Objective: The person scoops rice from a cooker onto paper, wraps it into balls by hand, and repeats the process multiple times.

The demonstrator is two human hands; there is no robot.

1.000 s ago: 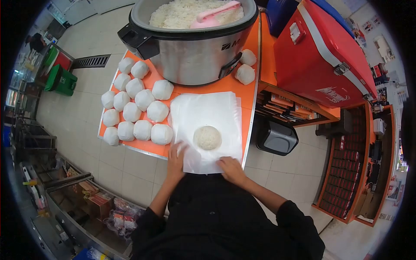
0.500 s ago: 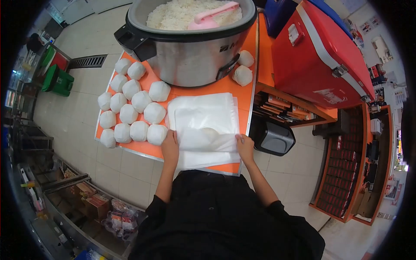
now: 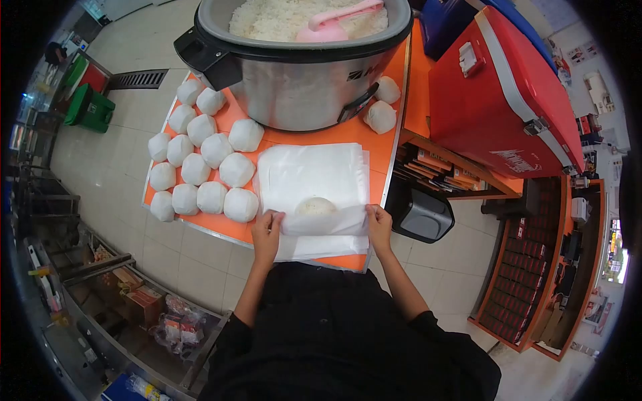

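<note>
Head view, nearest first: both bare hands are closed in narrow pinches at opposite edges of the top sheet (image 3: 328,223), a thin, translucent wrapper. The left hand (image 3: 267,232) grips its left edge and the right hand (image 3: 379,227) its right edge, with the near part raised and folded forward between them. The fold partly covers a rounded rice mound (image 3: 314,204), whose far side shows above it. Underneath lies a stack of white sheets (image 3: 311,167) on the orange surface (image 3: 381,157). Left of the stack, white wrapped bundles (image 3: 216,150) sit close together in rough rows; two more bundles (image 3: 380,117) rest to the right of the large rice cooker (image 3: 301,90). The open cooker stands beyond the stack, with a pink scoop (image 3: 326,28) on its cooked rice (image 3: 267,21). A red cooler (image 3: 495,100) stands to the right, and a green bin (image 3: 89,109) is on the floor at far left.
</note>
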